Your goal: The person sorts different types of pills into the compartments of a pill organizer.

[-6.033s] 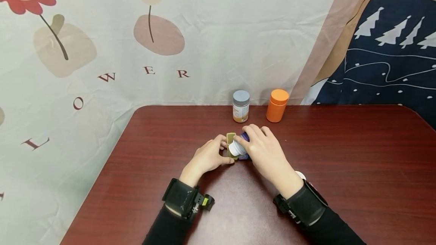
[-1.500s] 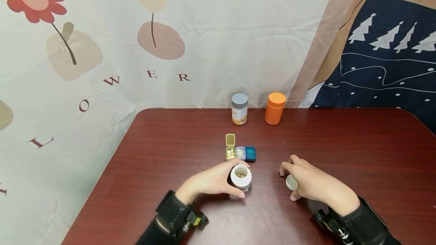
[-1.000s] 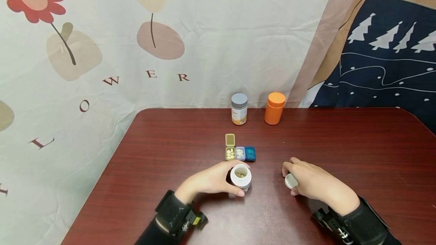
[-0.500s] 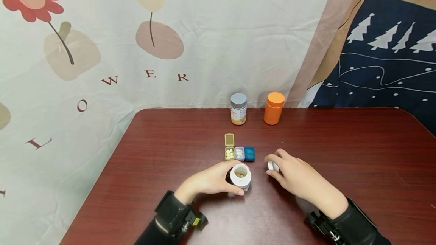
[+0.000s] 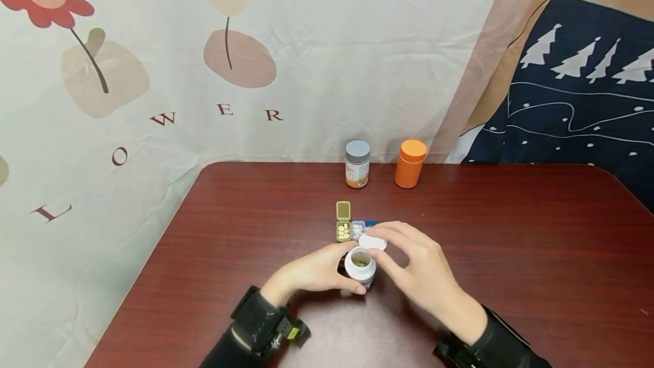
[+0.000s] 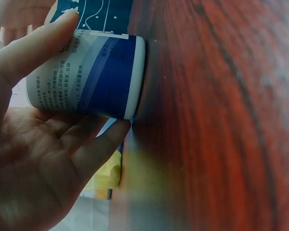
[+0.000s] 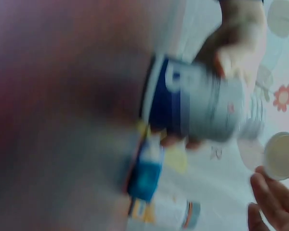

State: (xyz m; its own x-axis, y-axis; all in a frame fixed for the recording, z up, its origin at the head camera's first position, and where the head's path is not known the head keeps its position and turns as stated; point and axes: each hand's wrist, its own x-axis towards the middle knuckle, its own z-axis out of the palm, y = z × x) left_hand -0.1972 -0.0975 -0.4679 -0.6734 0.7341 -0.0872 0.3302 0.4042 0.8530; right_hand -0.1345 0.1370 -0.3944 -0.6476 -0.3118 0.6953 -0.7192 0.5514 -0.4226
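Observation:
My left hand grips an uncapped white and blue pill bottle that stands upright on the table. Through its mouth some tablets show inside. The bottle's printed label faces the left wrist camera, thumb on one side and fingers on the other. My right hand pinches the bottle's white cap between thumb and fingers, tilted right beside the bottle's mouth. In the right wrist view the cap shows its hollow underside. Just behind is a pill organizer, its yellow lid raised and pale tablets in two compartments.
A grey-capped bottle and an orange bottle stand at the back of the dark red wooden table. Behind the table hangs a flower-printed cloth, with a navy tree-print cloth at the right.
The bottle, earlier tipped over the organizer in my right hand, now stands in my left. My right hand has picked the cap up from the table and brought it left to the bottle's mouth.

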